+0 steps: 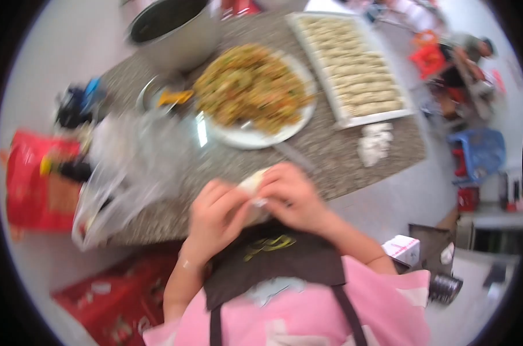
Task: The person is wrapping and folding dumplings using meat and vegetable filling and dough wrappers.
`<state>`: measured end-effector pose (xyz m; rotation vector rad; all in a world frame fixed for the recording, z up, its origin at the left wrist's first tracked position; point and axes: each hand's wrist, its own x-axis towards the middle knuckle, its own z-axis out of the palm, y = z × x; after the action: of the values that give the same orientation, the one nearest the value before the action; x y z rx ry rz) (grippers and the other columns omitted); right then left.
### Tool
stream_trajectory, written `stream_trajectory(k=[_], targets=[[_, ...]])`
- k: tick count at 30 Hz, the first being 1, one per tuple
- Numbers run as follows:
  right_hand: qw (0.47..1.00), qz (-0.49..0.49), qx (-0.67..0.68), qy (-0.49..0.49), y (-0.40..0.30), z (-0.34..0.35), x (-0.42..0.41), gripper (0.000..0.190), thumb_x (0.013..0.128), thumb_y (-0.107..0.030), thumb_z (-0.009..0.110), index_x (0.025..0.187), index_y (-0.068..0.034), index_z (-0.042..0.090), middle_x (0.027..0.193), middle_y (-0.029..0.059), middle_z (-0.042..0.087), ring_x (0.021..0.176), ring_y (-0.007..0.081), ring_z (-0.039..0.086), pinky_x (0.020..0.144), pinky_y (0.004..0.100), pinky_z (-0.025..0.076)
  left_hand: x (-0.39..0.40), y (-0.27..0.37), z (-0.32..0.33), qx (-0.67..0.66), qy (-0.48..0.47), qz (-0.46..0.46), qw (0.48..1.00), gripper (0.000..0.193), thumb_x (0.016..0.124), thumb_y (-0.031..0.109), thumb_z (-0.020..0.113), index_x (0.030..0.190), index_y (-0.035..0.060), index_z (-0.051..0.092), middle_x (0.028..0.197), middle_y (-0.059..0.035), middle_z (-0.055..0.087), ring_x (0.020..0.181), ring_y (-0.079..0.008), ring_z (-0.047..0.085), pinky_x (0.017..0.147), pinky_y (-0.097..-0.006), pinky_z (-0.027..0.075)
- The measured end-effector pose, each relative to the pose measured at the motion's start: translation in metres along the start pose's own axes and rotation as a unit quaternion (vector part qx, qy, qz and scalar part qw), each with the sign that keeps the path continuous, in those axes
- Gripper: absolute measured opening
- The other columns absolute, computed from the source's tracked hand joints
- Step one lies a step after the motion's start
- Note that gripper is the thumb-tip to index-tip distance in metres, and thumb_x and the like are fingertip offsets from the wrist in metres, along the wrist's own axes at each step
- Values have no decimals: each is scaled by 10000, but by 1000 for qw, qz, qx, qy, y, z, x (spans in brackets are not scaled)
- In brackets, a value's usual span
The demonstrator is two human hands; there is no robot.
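Close to my apron, my left hand (220, 209) and my right hand (289, 194) meet over a pale piece of dough (253, 181). Fingertips of both hands pinch it from either side; motion blur and the fingers hide much of its shape. Just beyond stands a large white plate (244, 140) heaped with a yellow-green chopped filling (252, 86). A flat utensil handle (294, 156) sticks out from the plate's near edge towards my right hand. At the far right, a white tray (343, 123) holds rows of shaped dough pieces (352, 65).
A deep metal pot (175, 47) stands at the back left, near a small bowl (146, 97) with something orange. Clear plastic bags (131, 160) cover the left side. Crumpled white tissue (375, 145) lies by the speckled tabletop's (400, 151) right edge. Another person (469, 56) is farther off.
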<state>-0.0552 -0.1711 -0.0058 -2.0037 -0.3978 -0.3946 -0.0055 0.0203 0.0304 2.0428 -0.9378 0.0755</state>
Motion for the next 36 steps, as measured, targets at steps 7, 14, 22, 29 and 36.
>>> stream_trajectory(k=[7, 14, 22, 29, 36], targets=[[999, -45, 24, 3, 4, 2, -1, 105, 793, -118, 686, 839, -79, 600, 956, 58, 570, 1001, 266, 536, 914, 403, 392, -10, -9, -18, 48, 91, 36, 994, 62, 775, -4, 608, 813, 9, 560, 750, -104, 545, 685, -249, 512, 633, -321, 411], [998, -45, 54, -7, 1, -5, -2, 103, 825, -105, 658, 865, -72, 569, 989, 80, 556, 1009, 280, 515, 942, 402, 363, -10, -8, -11, -65, 32, -45, 996, 125, 793, 74, 632, 868, 16, 549, 827, -41, 524, 737, -129, 478, 678, -274, 411], [994, 16, 110, -8, 2, -15, -2, 121, 880, -164, 629, 891, -60, 569, 1021, 84, 561, 1038, 250, 527, 955, 383, 376, -9, -5, -8, -128, -60, -78, 987, 63, 865, 10, 629, 925, -9, 627, 896, -65, 624, 819, -139, 578, 725, -237, 463], [971, 69, 230, -18, -1, -27, -1, 146, 904, -175, 606, 887, -35, 566, 1007, 87, 559, 1002, 207, 548, 909, 327, 416, -17, -20, -14, -256, -43, -158, 953, 90, 910, 34, 596, 989, -9, 608, 854, -10, 599, 754, -67, 535, 675, -212, 439], [963, 57, 264, 13, -7, -41, 1, 104, 896, -111, 608, 942, -21, 580, 1009, 53, 561, 973, 149, 532, 884, 294, 413, -19, -18, -20, -286, 145, -87, 943, 45, 903, 42, 576, 931, 12, 595, 886, -64, 599, 745, -129, 554, 695, -245, 460]])
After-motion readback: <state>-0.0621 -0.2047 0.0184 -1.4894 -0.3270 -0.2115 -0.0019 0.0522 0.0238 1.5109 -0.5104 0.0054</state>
